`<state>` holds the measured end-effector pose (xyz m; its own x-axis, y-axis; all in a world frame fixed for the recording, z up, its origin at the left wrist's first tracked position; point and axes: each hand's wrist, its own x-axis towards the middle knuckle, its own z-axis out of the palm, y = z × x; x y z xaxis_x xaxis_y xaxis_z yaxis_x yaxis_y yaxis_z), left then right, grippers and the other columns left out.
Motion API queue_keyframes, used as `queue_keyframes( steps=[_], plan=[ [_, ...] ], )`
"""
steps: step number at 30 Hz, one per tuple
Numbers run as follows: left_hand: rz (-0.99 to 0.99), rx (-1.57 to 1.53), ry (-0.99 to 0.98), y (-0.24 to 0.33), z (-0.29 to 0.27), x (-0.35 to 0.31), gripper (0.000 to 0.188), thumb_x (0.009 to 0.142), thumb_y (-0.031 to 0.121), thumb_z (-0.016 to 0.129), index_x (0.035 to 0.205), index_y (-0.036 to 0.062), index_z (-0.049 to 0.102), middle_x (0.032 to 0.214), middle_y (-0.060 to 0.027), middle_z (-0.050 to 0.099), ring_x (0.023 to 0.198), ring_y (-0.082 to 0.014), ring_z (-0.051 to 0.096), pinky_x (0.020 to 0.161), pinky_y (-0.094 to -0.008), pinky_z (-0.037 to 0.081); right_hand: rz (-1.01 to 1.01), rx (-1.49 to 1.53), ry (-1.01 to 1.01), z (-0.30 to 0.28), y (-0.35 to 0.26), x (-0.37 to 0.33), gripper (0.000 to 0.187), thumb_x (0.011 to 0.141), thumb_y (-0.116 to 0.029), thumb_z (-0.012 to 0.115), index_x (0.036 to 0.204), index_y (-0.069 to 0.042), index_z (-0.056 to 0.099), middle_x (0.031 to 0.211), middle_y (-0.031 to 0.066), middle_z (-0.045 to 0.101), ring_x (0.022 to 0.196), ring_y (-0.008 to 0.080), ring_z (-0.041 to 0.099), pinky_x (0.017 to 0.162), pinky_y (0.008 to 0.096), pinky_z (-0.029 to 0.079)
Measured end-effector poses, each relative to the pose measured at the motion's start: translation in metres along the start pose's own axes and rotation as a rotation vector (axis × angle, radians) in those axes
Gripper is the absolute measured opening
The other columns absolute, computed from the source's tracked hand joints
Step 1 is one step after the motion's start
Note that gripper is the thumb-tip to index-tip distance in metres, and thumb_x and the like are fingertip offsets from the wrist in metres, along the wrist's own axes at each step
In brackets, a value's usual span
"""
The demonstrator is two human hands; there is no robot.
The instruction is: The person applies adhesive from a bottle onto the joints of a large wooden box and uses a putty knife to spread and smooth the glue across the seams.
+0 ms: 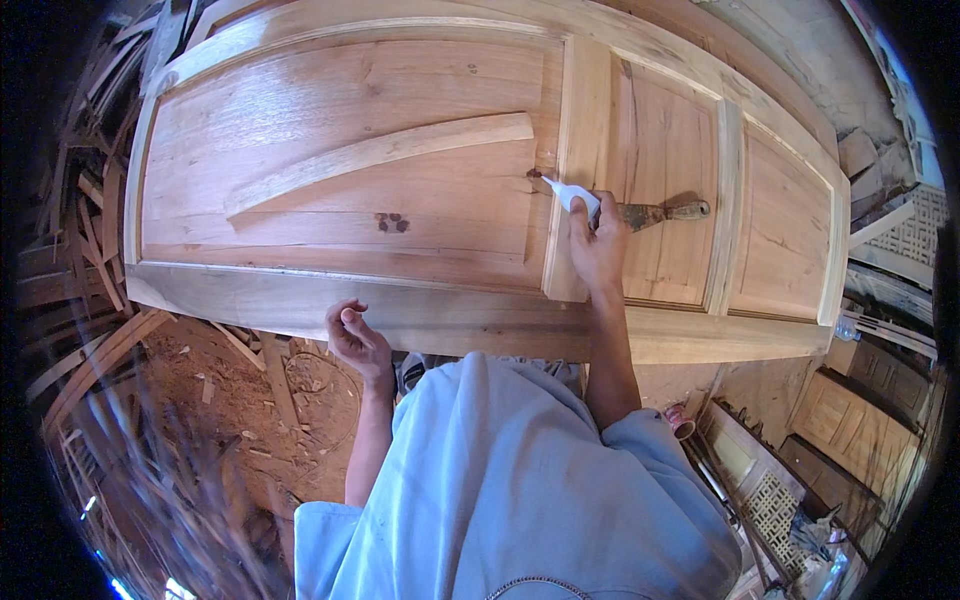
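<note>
A panelled wooden door [330, 110] lies flat in front of me. My right hand [600, 240] is closed round a small white squeeze bottle [575, 195] with a narrow nozzle. The nozzle tip points left at a dark brown spot [534, 174] beside the door's cross rail [580, 130]. My left hand [360, 342] hovers near the door's front edge, fingers curled in; whether anything is in them is hidden. A slightly curved wooden strip [385, 160] rests on the large panel, above a cluster of dark spots [392, 223]. Right of the bottle, a putty knife [665, 213] lies on the middle panel.
Wood offcuts [95, 235] are heaped at the left, some close to the door's end. Reddish sawdust and scraps cover the ground [215, 400] at lower left. More panelled doors [860, 420] and a roll-like pinkish object [680, 422] are at the right.
</note>
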<state>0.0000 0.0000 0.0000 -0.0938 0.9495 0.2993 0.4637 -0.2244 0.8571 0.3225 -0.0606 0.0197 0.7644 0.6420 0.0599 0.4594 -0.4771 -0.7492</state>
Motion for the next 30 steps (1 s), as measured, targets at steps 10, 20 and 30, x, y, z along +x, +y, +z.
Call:
queue_keyframes(
  steps=[10,20,30],
  plan=[
    [-0.007,0.013,0.0,0.0002,-0.0017,0.0018,0.038,0.107,0.032,0.045,0.093,-0.0002,0.06,0.08,-0.0091,0.062,0.073,-0.0178,0.059,0.068,-0.0298,0.047,-0.013,0.022,0.014,0.0052,0.0036,-0.0024,0.021,0.096,-0.018,0.064,0.102,0.002,0.063,0.057,0.0016,0.054,0.051,0.0077,0.05,0.049,0.0277,0.041],
    [-0.008,0.016,-0.005,-0.0017,-0.0028,0.0008,0.037,0.107,0.031,0.045,0.093,-0.0004,0.061,0.08,-0.0095,0.062,0.072,-0.0182,0.059,0.068,-0.03,0.047,0.001,0.005,0.001,0.0054,0.0074,-0.0022,0.02,0.097,-0.017,0.064,0.102,0.003,0.062,0.057,0.0017,0.054,0.051,0.0072,0.05,0.048,0.0274,0.041],
    [-0.015,0.004,-0.008,-0.0004,-0.0016,0.0015,0.037,0.107,0.03,0.045,0.093,-0.0003,0.061,0.079,-0.0082,0.062,0.069,-0.0158,0.056,0.064,-0.0281,0.044,-0.047,0.026,-0.003,0.0017,0.0053,-0.002,0.018,0.096,-0.015,0.063,0.101,0.003,0.063,0.057,0.0029,0.055,0.05,0.0084,0.052,0.048,0.0281,0.042]
  ],
)
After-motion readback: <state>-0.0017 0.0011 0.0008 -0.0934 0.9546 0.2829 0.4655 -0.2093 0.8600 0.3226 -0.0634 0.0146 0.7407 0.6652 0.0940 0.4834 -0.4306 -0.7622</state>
